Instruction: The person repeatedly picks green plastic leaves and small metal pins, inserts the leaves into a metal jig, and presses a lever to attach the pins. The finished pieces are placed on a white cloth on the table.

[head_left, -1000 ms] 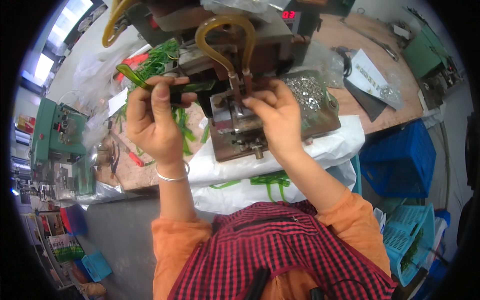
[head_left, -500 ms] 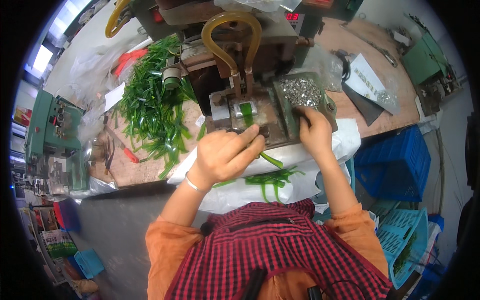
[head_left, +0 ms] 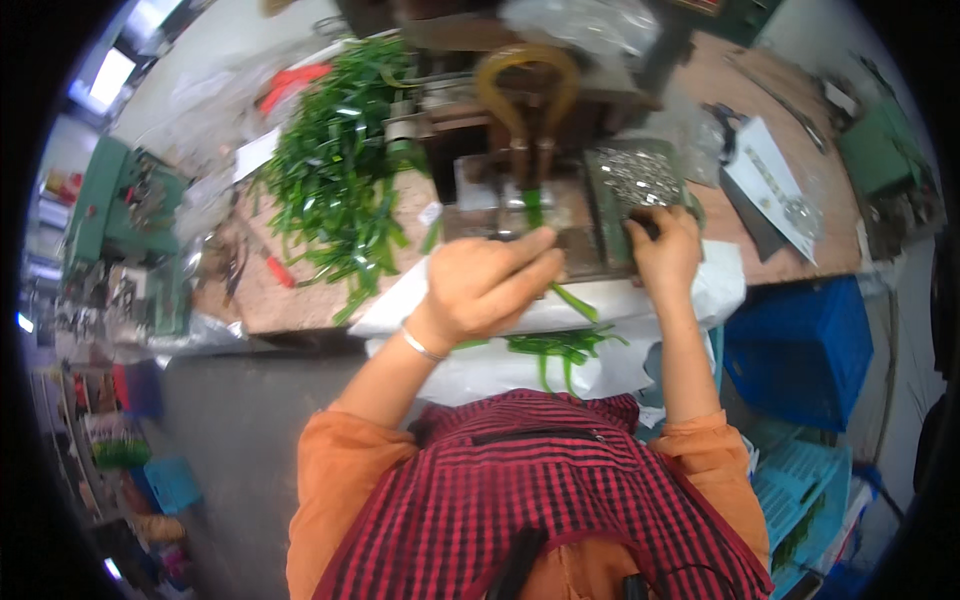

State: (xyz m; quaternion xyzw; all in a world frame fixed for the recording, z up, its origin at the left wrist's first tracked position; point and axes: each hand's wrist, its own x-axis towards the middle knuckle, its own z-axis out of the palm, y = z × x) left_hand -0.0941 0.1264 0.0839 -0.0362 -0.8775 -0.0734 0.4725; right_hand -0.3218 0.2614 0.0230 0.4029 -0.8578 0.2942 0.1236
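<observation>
The left hand point(head_left: 495, 285) holds the green strip point(head_left: 575, 302), best kept straight; the right hand point(head_left: 668, 250) curls at the tray point(head_left: 607, 205), contents unclear.

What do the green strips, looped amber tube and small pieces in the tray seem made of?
Green strips: probably thin plastic film, glossy; bright highlights and limp bends suggest it.
Looped amber tube: likely smooth, flexible plastic or rubber; it curves without visible kinks, though blur hides detail.
Small pieces: probably bare, shiny metal; they glint silvery, but are too small to confirm.
</observation>
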